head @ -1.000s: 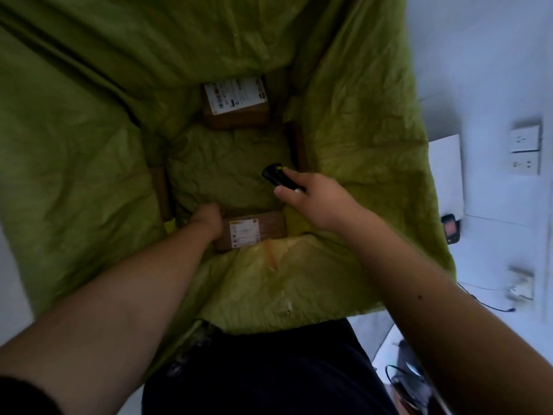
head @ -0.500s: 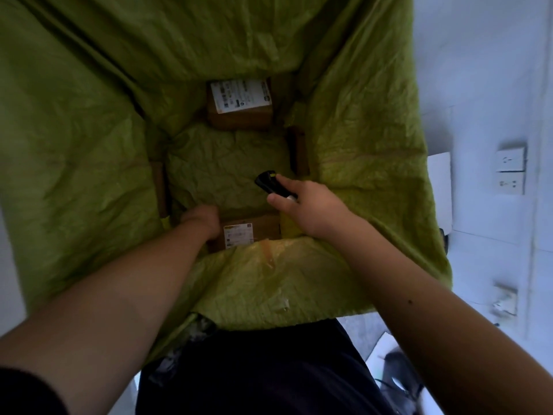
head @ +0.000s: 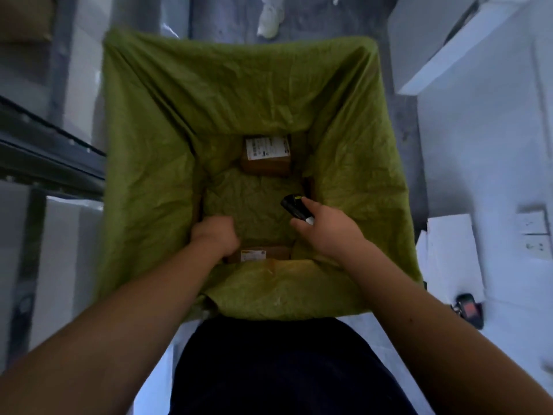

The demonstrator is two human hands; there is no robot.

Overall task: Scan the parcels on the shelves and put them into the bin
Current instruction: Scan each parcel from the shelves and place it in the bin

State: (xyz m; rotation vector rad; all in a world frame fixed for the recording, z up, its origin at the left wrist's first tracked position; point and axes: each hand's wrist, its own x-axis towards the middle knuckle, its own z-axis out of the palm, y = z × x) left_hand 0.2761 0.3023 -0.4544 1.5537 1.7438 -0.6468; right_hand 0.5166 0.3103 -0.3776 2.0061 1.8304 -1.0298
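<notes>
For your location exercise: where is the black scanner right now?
In the head view, the scanner is held in the right hand over the right side of the green-lined bin, between the two parcels on its floor.

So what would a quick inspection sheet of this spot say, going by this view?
Surface: bin lined with green plastic; crumpled liner covers its floor.
Job's things: far parcel lies label up against the far wall; near parcel lies against the near wall, partly hidden by the rim.
Clutter: dark device with a red screen on the floor to the right; white sheets beside it.
Hands: left hand is down in the bin just above the near parcel, fingers curled, contact unclear; right hand grips a black scanner.
Cables: nothing seen.
Surroundings: metal shelving on the left; wall sockets on the right.
</notes>
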